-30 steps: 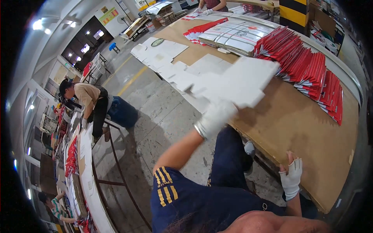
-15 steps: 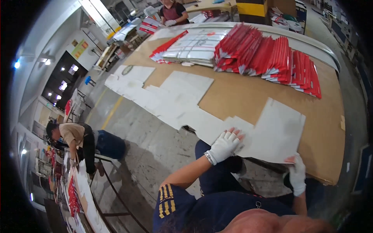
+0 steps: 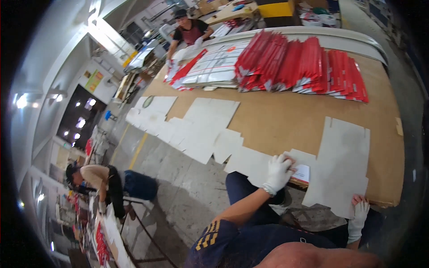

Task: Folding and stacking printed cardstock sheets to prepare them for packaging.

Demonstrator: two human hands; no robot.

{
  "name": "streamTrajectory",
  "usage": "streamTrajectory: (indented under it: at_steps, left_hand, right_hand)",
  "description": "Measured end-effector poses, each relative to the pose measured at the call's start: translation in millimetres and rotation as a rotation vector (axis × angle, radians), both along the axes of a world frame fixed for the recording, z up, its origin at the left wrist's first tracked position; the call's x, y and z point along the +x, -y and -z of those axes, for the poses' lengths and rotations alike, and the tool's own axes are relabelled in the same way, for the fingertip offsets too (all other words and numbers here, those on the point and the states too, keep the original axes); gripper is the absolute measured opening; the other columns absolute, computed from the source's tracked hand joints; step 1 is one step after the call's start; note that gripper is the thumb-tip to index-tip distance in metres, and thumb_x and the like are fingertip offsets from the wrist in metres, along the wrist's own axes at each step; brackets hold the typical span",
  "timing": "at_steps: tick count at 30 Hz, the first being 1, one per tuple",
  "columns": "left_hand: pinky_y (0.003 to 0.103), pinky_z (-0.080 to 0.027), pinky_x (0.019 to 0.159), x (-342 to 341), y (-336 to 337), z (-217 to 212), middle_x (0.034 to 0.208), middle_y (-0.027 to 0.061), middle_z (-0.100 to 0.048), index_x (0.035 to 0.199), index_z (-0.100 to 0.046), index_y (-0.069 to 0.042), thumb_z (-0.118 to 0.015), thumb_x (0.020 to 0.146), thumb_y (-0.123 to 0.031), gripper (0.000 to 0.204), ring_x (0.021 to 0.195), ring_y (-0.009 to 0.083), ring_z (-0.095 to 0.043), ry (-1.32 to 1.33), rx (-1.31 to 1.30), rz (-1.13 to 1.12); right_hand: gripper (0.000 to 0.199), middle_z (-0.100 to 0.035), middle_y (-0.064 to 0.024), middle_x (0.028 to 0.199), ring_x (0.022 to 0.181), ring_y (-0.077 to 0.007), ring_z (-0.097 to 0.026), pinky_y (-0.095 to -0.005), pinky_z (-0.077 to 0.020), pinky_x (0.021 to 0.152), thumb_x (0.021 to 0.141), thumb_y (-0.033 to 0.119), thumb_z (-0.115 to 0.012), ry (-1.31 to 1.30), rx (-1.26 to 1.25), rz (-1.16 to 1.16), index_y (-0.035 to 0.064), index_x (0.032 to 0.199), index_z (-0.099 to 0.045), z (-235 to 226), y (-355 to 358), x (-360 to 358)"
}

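Both my hands wear white gloves with bare fingertips. My right hand (image 3: 359, 215) grips the near edge of a cut white cardboard sheet (image 3: 342, 156) at the table's right front, fingertips on top and thumb hidden. My left hand (image 3: 279, 172) has its fingers curled over the front edge of another white cardboard piece (image 3: 250, 163); what they hold, if anything, is hidden. Just right of those fingers lies a small white printed card (image 3: 302, 173) with a red edge. More overlapping white sheets (image 3: 196, 123) run along the front edge to the left.
Red folded packages (image 3: 304, 67) stand in a long row at the back, beside a white bundle (image 3: 219, 64) on the brown-covered table (image 3: 277, 116). One person (image 3: 190, 33) works at the far side; another bends at the left, near a dark blue bin (image 3: 140, 185).
The right-hand sheet has shifted right and turned, parting from the left pieces and baring the printed card. My left fingers have curled. The far person has leaned in, touching the red and white items.
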State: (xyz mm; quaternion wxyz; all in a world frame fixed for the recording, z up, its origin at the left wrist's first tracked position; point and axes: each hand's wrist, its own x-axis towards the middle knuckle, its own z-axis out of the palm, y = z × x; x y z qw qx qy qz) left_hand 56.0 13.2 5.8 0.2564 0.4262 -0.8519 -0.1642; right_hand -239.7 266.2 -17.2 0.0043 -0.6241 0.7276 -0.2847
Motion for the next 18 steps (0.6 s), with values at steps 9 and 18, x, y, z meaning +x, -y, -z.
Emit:
streamTrajectory:
  at_steps: [9,18]
  left_hand:
    - [0.045,-0.036,0.104,-20,-16,4,0.122,0.0125,-0.056,0.103,-0.063,-0.002,-0.068,0.069,-0.009,0.035,0.121,0.0325,-0.046,-0.130,0.040,0.724]
    - [0.051,-0.025,0.108,-79,-39,25,0.135,0.0125,-0.046,0.104,-0.061,-0.006,-0.063,0.079,-0.017,0.027,0.130,0.0343,-0.036,-0.057,-0.066,0.288]
  right_hand:
    - [0.060,-0.058,-0.0155,0.118,0.108,-0.0318,-0.053,-0.0405,-0.0386,0.095,0.082,0.023,-0.068,0.382,-0.034,0.151,0.0024,0.134,-0.046,13,5,-10]
    - [0.061,-0.056,-0.0151,0.119,0.095,-0.0244,-0.054,-0.0349,-0.0454,0.082,0.085,0.018,-0.067,0.396,0.089,0.628,0.0089,0.140,-0.040,15,41,-11]
